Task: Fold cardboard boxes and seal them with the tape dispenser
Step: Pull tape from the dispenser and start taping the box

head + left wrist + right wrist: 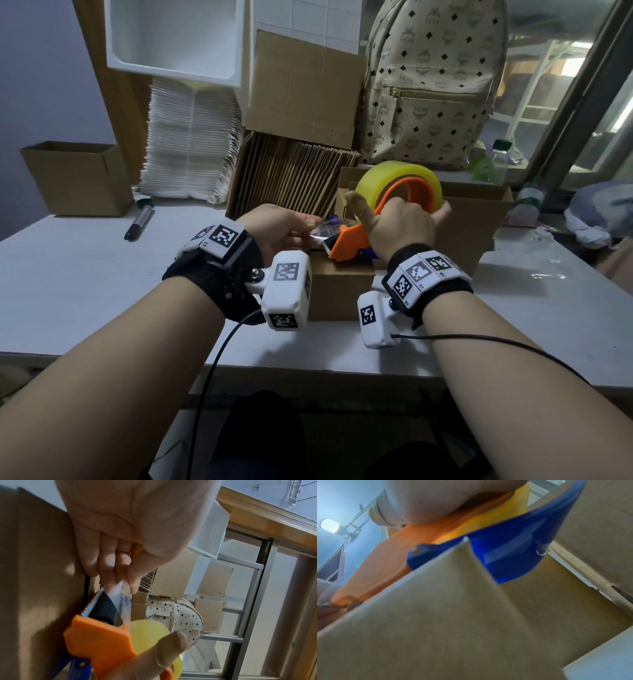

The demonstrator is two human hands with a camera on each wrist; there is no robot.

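Observation:
An orange tape dispenser (352,244) with a yellowish tape roll (400,185) hovers over a small closed cardboard box (342,291) on the white table. My right hand (400,226) grips the dispenser's handle, thumb raised. My left hand (284,229) pinches the clear tape end (322,233) at the dispenser's toothed blade. In the left wrist view the fingertips (132,586) hold the tape end (123,601) above the blade and black roller of the dispenser (97,637). The right wrist view shows the dispenser's orange body (385,566), its blue flap and the box's top (436,622).
An open box (479,222) stands behind the dispenser. Flat cartons (291,178), a white paper stack (191,144), a backpack (431,85) and a second open box (78,178) line the back. A black marker (138,222) lies at left.

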